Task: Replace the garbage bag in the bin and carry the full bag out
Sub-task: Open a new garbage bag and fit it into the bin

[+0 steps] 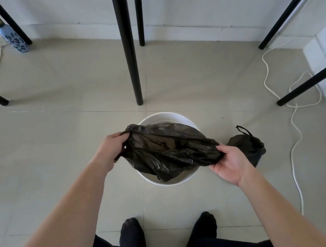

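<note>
A round white bin [159, 117] stands on the tiled floor in front of my feet. Over it I hold a fresh black garbage bag [167, 150], its mouth stretched wide between my hands, its body hanging down into the bin. My left hand [112, 148] grips the bag's left rim. My right hand [232, 164] grips the right rim. A full black bag [251, 147], tied shut with a drawstring loop on top, sits on the floor just right of the bin, behind my right hand.
Black table legs [131, 58] stand just behind the bin, others at the far left and right [315, 78]. A white cable [296, 137] snakes along the floor on the right. A patterned bottle [14, 38] rests at the far left by the wall.
</note>
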Available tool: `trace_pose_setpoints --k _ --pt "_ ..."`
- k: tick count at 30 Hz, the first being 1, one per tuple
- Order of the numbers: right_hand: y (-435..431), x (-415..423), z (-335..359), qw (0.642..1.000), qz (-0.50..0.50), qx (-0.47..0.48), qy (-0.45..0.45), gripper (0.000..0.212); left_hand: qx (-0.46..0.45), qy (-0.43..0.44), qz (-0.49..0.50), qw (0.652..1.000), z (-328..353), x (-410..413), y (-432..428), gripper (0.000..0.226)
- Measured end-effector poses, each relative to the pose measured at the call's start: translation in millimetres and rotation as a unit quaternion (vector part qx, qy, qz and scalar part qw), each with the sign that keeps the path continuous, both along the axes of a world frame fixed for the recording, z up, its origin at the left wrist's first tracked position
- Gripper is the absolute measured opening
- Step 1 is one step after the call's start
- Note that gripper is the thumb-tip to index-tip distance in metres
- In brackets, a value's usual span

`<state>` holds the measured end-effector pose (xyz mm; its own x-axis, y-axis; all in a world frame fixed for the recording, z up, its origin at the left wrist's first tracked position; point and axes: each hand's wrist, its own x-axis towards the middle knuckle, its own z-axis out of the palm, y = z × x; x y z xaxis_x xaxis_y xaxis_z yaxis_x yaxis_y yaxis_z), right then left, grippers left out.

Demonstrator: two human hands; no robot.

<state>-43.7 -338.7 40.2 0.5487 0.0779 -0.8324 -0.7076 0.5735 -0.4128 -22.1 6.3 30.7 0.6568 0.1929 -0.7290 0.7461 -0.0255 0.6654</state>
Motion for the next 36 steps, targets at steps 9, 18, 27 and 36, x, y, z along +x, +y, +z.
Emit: trace_pose_setpoints --k 9,18,27,36 --pt "3 -26 -30 0.851 0.403 -0.337 -0.006 0.025 -0.243 0.110 0.234 0.935 -22 -24 -2 0.013" --pt "16 3 20 0.782 0.084 -0.519 -0.335 0.032 -0.181 -0.208 0.137 0.952 16 14 11 0.011" --pt "4 -24 -33 0.756 0.377 -0.520 -0.126 0.054 0.013 0.074 -0.008 0.997 -31 -16 33 0.017" --pt "16 -11 -33 0.943 0.143 -0.299 -0.011 0.043 -0.259 0.149 0.255 0.920 -19 -10 14 0.025"
